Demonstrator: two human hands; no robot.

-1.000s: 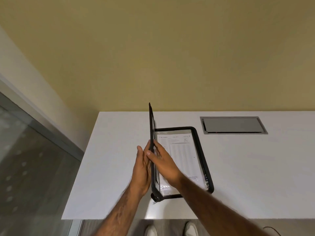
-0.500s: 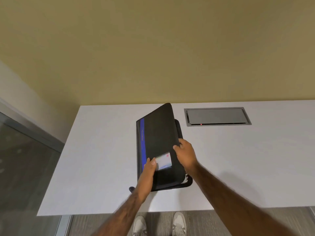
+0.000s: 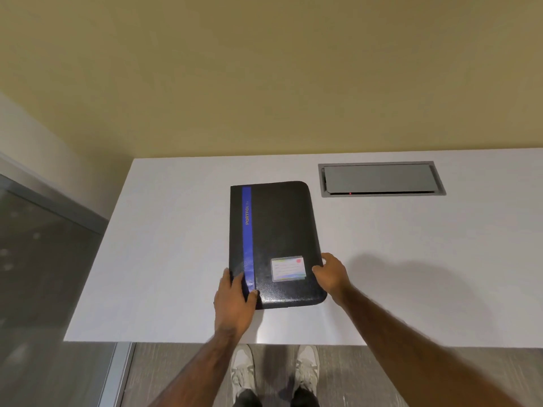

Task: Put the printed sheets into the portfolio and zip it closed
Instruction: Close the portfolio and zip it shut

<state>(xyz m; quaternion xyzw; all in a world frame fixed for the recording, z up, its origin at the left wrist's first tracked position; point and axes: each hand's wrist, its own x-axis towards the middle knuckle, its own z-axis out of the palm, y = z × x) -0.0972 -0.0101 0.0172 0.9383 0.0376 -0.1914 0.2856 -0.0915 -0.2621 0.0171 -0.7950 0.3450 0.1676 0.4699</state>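
Observation:
The black portfolio (image 3: 279, 230) lies flat and folded shut on the white table (image 3: 164, 259), with a blue stripe down its left side and a small card window near the bottom. The printed sheets are hidden inside. My left hand (image 3: 235, 301) rests on the portfolio's near left corner, thumb on the cover. My right hand (image 3: 332, 274) grips the near right edge, fingers curled around it. Whether the zip is done up cannot be seen.
A grey metal cable hatch (image 3: 382, 179) is set into the table at the back right. The table's front edge runs just below my hands, with my shoes on the floor under it. A glass partition (image 3: 44, 259) stands at the left.
The portfolio's cover swung from upright down over the sheets and now lies flat. My hands moved from the raised cover to the near left and right edges.

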